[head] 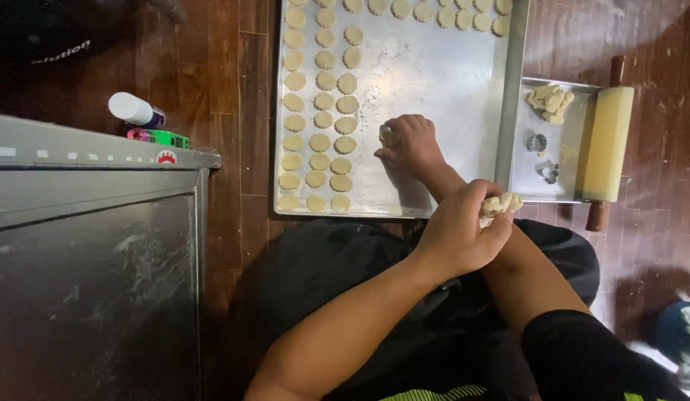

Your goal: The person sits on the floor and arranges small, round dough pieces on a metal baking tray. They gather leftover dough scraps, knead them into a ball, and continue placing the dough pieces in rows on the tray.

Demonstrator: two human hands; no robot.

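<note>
person seated on a dark wooden floor [226,111], head camera looking down over both arms. right hand [408,141] reaches forward onto a large metal baking tray [434,67], fingers curled around a small round dough piece [389,135] and pressing it against the bare tray surface. left hand [456,234] is held closer to the body, above the lap, fingers clenched around a lump of pale dough [499,204] that sticks out past the fingertips. just left of the right hand's fingers, three columns of cut dough rounds [319,119] run along the tray's left side, with another row across the far edge; the nearest rounds sit just beside the piece being placed. the middle of the tray, beyond the right fingers, carries only flour dust. to the right of both hands, touching the big tray's edge, lies a smaller metal tray [560,178] holding a heap of dough scraps [551,102] and two small metal cutters [536,142]. a cream rolling pin [606,141] with brown handles lies along that tray's far right edge. well to the left of the hands stands a grey metal cabinet [92,245]; beside its top edge on the floor lie a white-capped bottle [135,110] and a small green object [165,137]. dark clothing covers the lap beneath the left arm.
</note>
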